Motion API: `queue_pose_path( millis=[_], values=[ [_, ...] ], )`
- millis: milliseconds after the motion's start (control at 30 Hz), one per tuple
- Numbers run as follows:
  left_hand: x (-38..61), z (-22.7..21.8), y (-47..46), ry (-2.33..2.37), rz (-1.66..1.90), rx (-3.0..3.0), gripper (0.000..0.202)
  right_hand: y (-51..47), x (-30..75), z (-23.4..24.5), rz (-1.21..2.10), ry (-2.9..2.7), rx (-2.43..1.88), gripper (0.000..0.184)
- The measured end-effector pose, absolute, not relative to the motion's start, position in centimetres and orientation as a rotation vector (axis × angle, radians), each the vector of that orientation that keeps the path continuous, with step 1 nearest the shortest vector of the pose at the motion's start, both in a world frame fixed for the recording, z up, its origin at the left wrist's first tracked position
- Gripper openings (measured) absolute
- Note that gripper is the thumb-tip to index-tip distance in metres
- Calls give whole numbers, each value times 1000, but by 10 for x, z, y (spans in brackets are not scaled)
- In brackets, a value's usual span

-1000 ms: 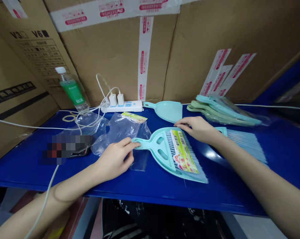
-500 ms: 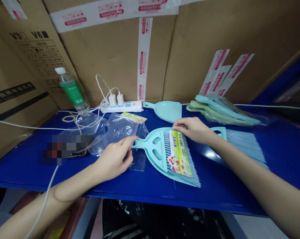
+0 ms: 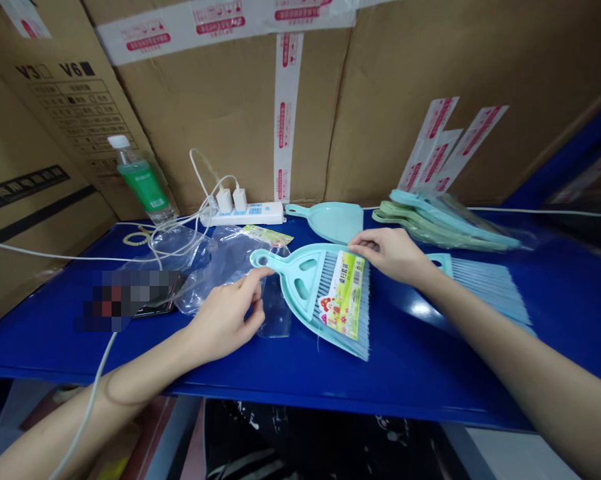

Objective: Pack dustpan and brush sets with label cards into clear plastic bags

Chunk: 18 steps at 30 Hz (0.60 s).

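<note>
Turquoise dustpan-and-brush set (image 3: 313, 295) (printed label (image 3: 347, 297) facing up) lies on the blue desk (image 3: 420, 373), bristles (image 3: 364, 327) rightward; the left hand (image 3: 225, 317), its grip parted, touches the handle (image 3: 276, 265) with a fingertip; the right hand (image 3: 393, 256), grip narrow, pinches the far edge (image 3: 339, 248).

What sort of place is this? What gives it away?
Likely a makeshift workstation in a storeroom or workshop, though the room beyond is out of view. Big taped cardboard boxes line the back and left of a blue table, with a power strip near its rear edge.
</note>
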State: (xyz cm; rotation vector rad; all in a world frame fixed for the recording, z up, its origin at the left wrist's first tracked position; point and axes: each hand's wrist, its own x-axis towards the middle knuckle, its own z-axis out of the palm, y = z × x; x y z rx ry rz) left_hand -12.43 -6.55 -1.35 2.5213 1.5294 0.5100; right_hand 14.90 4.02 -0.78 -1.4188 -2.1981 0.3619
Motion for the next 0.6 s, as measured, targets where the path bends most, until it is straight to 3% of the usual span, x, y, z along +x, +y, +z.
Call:
queue_pose_path(
  millis=[600],
  values=[
    [-122,-15,-65,1332,568,2446,40,29,129,-9,538,-2189,-1407,17]
  ],
)
